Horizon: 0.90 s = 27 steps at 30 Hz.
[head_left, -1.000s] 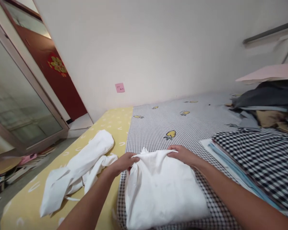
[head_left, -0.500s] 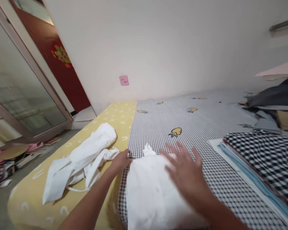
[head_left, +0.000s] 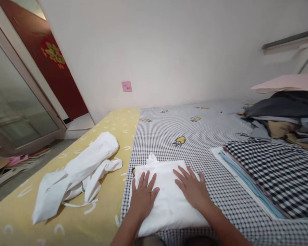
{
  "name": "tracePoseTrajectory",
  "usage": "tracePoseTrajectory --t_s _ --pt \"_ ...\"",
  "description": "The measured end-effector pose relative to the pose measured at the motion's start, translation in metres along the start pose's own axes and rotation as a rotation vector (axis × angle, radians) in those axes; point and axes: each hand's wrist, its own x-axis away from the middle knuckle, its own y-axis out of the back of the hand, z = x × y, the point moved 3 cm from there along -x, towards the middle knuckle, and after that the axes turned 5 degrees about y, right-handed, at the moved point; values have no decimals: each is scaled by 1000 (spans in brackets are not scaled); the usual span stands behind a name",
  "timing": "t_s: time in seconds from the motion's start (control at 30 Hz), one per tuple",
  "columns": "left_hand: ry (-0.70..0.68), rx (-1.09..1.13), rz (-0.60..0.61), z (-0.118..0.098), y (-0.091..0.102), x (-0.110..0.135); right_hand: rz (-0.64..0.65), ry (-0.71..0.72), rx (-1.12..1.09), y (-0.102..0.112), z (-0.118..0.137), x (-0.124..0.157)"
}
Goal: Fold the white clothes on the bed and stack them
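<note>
White cotton bundle, folded into a soft, squarish pad with a matte, faintly puckered surface, lies on a black-and-white gingham cloth, just beside the seam where that check meets a yellow printed cloth. Both hands rest on top of the bundle, palms down, fingers spread wide and pinching nothing: the left hand on its left half, the right hand on its right half, with a narrow strip of white showing between them. The step in hand reads as pressing a fold flat, and the next move, judging by how the bundle lies, calls for attention to the small crumpled tuft standing up at its far edge, the one part not lying smooth. Left of the bundle, across the seam, a second white garment sprawls in loose, twisted lengths with a thin tie trailing. Right of the bundle sits a folded stack of bolder gingham fabric over pale blue layers, and farther right a heap of dark and tan clothes lies under a pale pink sheet.
</note>
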Motion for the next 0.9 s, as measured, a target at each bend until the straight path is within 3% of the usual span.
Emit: tracePoseTrajectory --t_s 0.2,0.33,0.43,0.47,0.53,0.63,0.73,0.9 --pt "31 36 35 -5 9 0 -29 -45 -38 -15 -34 5" --pt "62 71 105 -10 12 1 7 -72 -141 -6 -39 4" --pt "72 136 146 -11 14 1 -146 -141 -99 16 -27 18" --pt "78 155 153 -10 14 1 -219 -106 -58 23 -17 26" --pt "94 180 167 -10 15 0 -273 92 9 29 15 44" --pt "104 217 203 -10 18 -1 -59 357 41 14 63 66" --pt "107 292 253 -9 20 -3 151 304 77 -8 84 70" --pt "143 582 286 -2 22 -9 248 232 74 -10 85 62"
